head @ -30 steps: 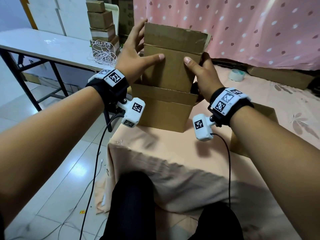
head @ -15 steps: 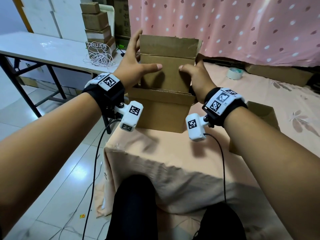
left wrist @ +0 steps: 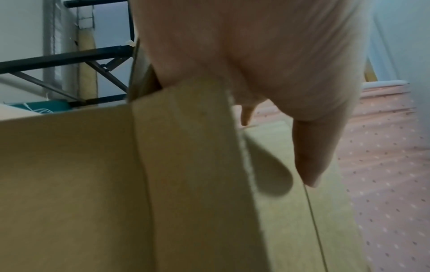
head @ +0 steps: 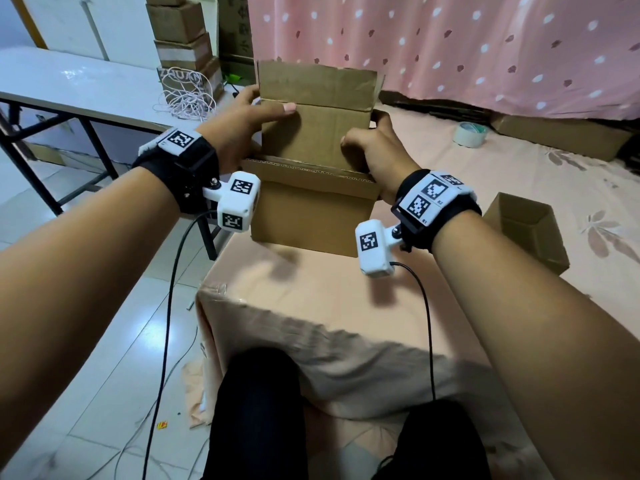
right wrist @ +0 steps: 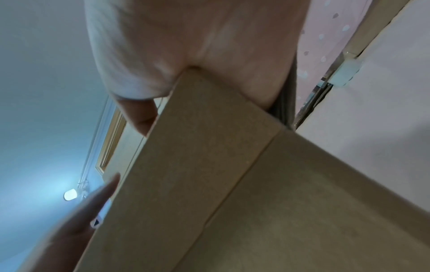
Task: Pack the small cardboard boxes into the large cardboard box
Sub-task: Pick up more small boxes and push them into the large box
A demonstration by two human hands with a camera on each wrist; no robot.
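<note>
- A peach-coloured cloth with faint leaf prints [head: 346, 306] covers the raised surface in front of the person and runs back toward a pink curtain with pale and dark spots [head: 485, 46].
- A long white table on black folding legs [head: 69, 84] stands to the left, with a tangle of pale cord [head: 183, 98] and a stack of brown cartons [head: 180, 29] at its far end.
- The large brown cardboard box with open flaps [head: 311, 216] sits on the cloth at the middle of the head view, its near flap standing up.
- The small upright brown cardboard box [head: 315, 133] stands partly inside the large box, its lower part hidden behind the near flap and its own top flap raised above both hands.
- A second open brown carton [head: 526, 230] lies on the cloth off to the right, well apart from the large box.
- The left hand [head: 239, 129] grips the small box's left edge, thumb laid flat across the front face and fingers wrapped behind; the left wrist view shows the thumb [left wrist: 311, 156] on the cardboard.
- The right hand [head: 377, 147] grips the right edge, thumb on the front and fingers curled round the side.
- A roll of clear tape [head: 470, 134] rests on the cloth near the curtain.
</note>
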